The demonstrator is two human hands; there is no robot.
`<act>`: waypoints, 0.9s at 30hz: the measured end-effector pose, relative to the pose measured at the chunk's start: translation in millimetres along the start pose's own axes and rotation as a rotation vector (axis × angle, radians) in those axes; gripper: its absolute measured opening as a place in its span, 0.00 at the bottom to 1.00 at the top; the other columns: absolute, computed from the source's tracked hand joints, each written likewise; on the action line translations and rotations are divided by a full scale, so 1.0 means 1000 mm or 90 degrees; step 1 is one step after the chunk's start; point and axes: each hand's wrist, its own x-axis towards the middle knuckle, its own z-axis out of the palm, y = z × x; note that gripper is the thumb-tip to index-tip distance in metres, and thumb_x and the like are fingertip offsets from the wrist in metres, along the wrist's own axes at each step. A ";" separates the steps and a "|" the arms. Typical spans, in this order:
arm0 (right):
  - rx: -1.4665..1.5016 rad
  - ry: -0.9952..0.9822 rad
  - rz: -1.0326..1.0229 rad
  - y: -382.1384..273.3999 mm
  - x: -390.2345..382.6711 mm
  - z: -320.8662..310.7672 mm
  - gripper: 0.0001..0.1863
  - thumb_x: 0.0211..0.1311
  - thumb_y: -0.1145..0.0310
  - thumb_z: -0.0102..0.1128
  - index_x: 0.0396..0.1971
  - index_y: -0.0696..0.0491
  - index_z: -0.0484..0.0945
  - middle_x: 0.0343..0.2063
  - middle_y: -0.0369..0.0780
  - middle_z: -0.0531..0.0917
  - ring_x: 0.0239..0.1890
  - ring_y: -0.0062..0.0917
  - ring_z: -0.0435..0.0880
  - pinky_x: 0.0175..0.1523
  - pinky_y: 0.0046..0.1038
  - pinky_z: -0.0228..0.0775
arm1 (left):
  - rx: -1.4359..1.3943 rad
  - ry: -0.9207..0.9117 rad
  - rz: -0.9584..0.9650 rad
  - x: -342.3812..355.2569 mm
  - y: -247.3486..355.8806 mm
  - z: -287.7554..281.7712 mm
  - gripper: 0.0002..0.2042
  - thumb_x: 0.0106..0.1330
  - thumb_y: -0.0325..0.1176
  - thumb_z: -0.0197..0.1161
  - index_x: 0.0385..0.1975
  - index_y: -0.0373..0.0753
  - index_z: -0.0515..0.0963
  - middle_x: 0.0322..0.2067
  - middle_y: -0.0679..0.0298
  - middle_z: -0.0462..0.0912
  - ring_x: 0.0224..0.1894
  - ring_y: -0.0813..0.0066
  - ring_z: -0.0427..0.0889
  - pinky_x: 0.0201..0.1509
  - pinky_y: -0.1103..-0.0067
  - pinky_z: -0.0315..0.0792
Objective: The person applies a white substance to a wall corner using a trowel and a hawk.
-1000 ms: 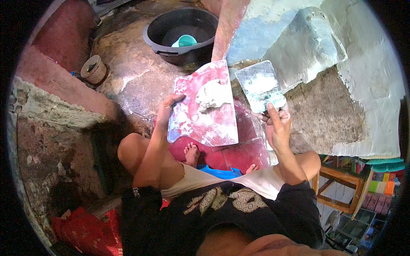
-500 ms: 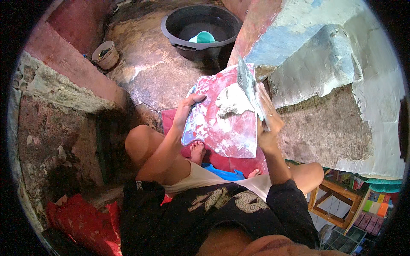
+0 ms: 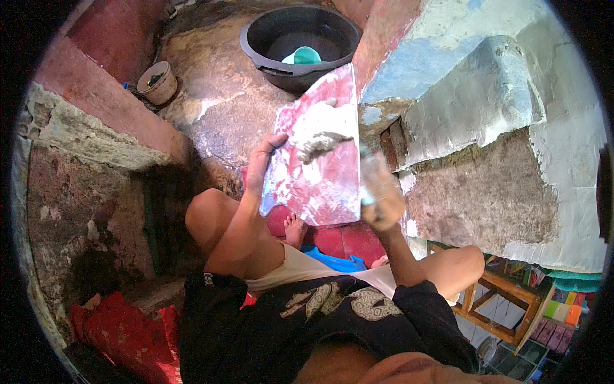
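My left hand (image 3: 260, 164) grips the left edge of a flat red-and-white board (image 3: 329, 192), thumb on top, tilted in front of me. The board is smeared with white, and a mound of white putty (image 3: 323, 129) sits on its upper part. Beside the right edge of the board, my right hand (image 3: 384, 201) is closed around a broad putty knife (image 3: 366, 176). Motion smears both the hand and the blade. Right of it rises a wall with a rough brown patch (image 3: 483, 185) bordered by fresh grey-white coating (image 3: 464, 115).
A black basin (image 3: 256, 56) holding a turquoise dipper (image 3: 303, 56) stands ahead on the worn floor. Farther left is a small pale bucket (image 3: 157, 84). A peeling wall (image 3: 83, 211) closes off the left side. A wooden frame (image 3: 505, 297) stands at lower right, near my knee.
The board has shifted left and turned, and the putty mound on it has changed shape. My right hand has drawn the putty knife off the mound, down to the board's right edge.
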 end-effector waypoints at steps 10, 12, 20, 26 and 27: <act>0.210 0.163 0.641 0.025 -0.060 -0.026 0.09 0.56 0.72 0.51 0.35 0.59 0.72 0.28 0.37 0.77 0.29 0.21 0.76 0.36 0.22 0.68 | 0.043 -0.029 0.017 -0.010 0.022 0.016 0.12 0.56 0.29 0.48 0.35 0.28 0.71 0.33 0.53 0.77 0.33 0.67 0.78 0.40 0.74 0.73; 0.416 0.250 0.662 0.019 -0.031 -0.040 0.10 0.56 0.72 0.50 0.38 0.58 0.71 0.32 0.38 0.76 0.33 0.22 0.76 0.37 0.25 0.70 | 0.131 0.064 0.019 -0.008 0.017 0.000 0.10 0.56 0.28 0.49 0.34 0.29 0.71 0.32 0.54 0.77 0.31 0.68 0.78 0.39 0.74 0.73; 0.445 0.317 0.529 0.005 0.000 -0.031 0.12 0.56 0.73 0.50 0.41 0.58 0.69 0.39 0.42 0.75 0.41 0.26 0.75 0.45 0.31 0.68 | 0.209 0.118 -0.097 0.004 -0.012 0.000 0.09 0.55 0.29 0.51 0.31 0.31 0.72 0.28 0.56 0.78 0.28 0.69 0.78 0.35 0.75 0.74; 0.116 0.163 0.111 -0.001 0.021 -0.014 0.16 0.52 0.81 0.42 0.42 0.61 0.71 0.45 0.53 0.71 0.51 0.41 0.68 0.55 0.34 0.57 | 0.111 0.076 -0.152 -0.002 -0.015 0.010 0.09 0.55 0.29 0.52 0.32 0.30 0.72 0.29 0.55 0.77 0.27 0.69 0.78 0.34 0.76 0.75; 0.111 0.149 0.119 -0.003 0.019 -0.011 0.16 0.52 0.82 0.41 0.42 0.63 0.71 0.45 0.53 0.71 0.51 0.42 0.67 0.55 0.35 0.57 | 0.095 0.040 -0.148 -0.002 -0.012 0.004 0.09 0.55 0.29 0.52 0.32 0.30 0.71 0.28 0.55 0.77 0.27 0.68 0.78 0.34 0.76 0.75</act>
